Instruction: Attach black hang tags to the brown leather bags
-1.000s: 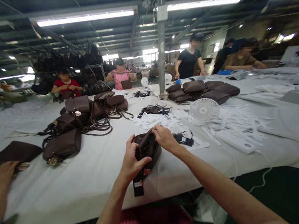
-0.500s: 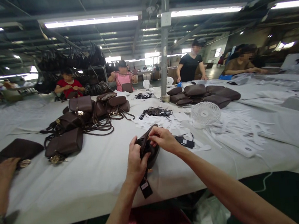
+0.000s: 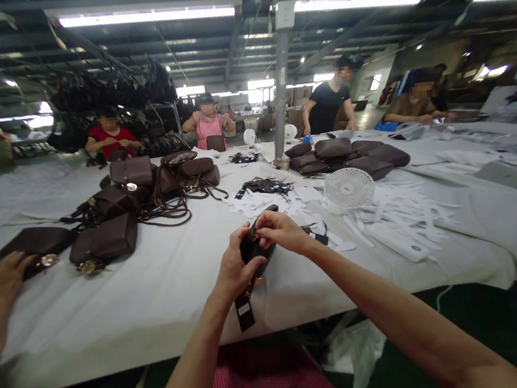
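Between my hands, above the front of the table, is a small dark brown handbag (image 3: 269, 259), tilted on its side. My left hand (image 3: 237, 263) is wrapped round its near left side, with the thumb along the top. With fingers pinched together, my right hand (image 3: 282, 231) grips the bag at its opening; whether a zip pull is between the fingertips is hidden. A black hang tag (image 3: 244, 311) with a white label dangles below the bag, beside a bit of gold-coloured metal.
Brown handbags (image 3: 131, 171) with straps are piled at left; more bags (image 3: 342, 154) lie beyond a white fan (image 3: 349, 188). White strips (image 3: 410, 214) and black tags (image 3: 264, 186) cover the middle and right. A co-worker's hand (image 3: 4, 279) touches a bag at far left. A post (image 3: 281, 85) rises centrally.
The handbag's mouth, gaping before, now looks narrower, and my left hand has spread along its side. The hang tag has swung slightly left. The camera view has tipped down a little.
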`<state>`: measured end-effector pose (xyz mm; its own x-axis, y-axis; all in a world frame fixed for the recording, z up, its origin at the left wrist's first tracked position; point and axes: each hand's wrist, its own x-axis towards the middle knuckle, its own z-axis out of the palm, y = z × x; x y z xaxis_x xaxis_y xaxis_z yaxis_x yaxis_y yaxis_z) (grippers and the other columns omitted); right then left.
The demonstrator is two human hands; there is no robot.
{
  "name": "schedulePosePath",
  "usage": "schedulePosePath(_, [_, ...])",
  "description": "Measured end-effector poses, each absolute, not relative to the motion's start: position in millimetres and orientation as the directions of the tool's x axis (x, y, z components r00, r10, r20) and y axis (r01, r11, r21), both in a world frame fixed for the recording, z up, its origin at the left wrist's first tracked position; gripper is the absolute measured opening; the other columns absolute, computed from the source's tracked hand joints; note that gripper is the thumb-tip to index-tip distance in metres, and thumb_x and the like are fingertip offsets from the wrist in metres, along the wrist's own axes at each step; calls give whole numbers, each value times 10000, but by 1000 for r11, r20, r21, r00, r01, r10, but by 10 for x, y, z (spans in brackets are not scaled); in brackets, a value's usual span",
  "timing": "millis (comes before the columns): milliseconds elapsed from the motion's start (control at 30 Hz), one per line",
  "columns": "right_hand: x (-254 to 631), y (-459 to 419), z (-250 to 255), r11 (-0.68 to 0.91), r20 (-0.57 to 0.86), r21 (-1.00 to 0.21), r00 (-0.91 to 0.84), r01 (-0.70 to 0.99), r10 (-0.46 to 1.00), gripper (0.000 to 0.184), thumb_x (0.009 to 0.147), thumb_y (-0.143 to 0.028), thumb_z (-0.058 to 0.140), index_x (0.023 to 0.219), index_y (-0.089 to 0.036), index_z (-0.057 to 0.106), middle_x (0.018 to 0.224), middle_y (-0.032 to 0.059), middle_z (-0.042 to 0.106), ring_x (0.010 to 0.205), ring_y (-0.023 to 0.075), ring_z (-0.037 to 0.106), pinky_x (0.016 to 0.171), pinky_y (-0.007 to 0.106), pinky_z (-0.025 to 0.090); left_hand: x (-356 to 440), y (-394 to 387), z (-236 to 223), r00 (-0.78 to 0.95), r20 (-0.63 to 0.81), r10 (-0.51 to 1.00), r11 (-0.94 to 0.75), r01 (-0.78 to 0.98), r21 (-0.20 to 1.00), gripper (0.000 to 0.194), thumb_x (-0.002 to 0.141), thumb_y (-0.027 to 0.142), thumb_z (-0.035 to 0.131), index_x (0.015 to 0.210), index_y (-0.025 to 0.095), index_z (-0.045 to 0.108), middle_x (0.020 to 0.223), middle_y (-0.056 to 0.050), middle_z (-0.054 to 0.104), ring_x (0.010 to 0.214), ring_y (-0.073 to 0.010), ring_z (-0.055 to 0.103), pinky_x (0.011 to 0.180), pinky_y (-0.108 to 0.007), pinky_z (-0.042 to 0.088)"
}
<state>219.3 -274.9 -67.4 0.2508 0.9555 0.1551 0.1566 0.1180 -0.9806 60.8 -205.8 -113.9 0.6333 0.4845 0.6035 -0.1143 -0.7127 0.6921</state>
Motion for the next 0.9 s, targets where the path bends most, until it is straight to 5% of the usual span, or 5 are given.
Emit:
schedulePosePath(100, [2305,-2794,-655,131,167,-976,211,174,963,191,683,-265,646,805,-175,530,563,-53,606,489,99,596,501,212,509,590,-2030,-1306,662,558,501,-618,-177,766,829,693,250,762,1400,207,333,1458,-142,421,1350,-278,415,1132,-463,343])
schedulePosePath(433, [2097,-2879,-678,119,127,-986,62,120,990,176,717,-281,676,783,-164,561,602,-32,636,553,121,648,562,242,554,744,-2146,-1269,610,445,655,-454,-153,878,482,706,252,708,1157,179,552,1059,-42,656,952,-188,618,882,-308,497])
schedulePosePath(600, [2221,-2880,-746,60,68,-996,118,72,991,241,718,-315,707,827,-156,563,586,-22,654,550,114,647,567,234,557,561,-1923,-1262,820,345,457,-278,-237,931,757,658,256,764,1360,222,485,1411,-92,501,1295,-304,462,1096,-431,364])
schedulePosePath(700, [2303,-2886,-741,52,59,-995,81,85,995,262,715,-327,726,830,-148,575,612,-4,673,564,116,657,562,219,550,419,-1753,-1303,908,327,263,-121,-305,944,692,749,336,706,1399,267,479,1550,-53,327,1437,-327,255,1179,-474,230])
schedulePosePath(900, [2284,-2894,-759,73,75,-994,16,85,997,277,712,-348,740,805,-146,574,620,-13,656,560,119,660,554,221,552,428,-1774,-1373,860,394,324,-210,-340,916,548,814,291,657,1349,305,538,1529,-21,370,1461,-300,198,1209,-500,122])
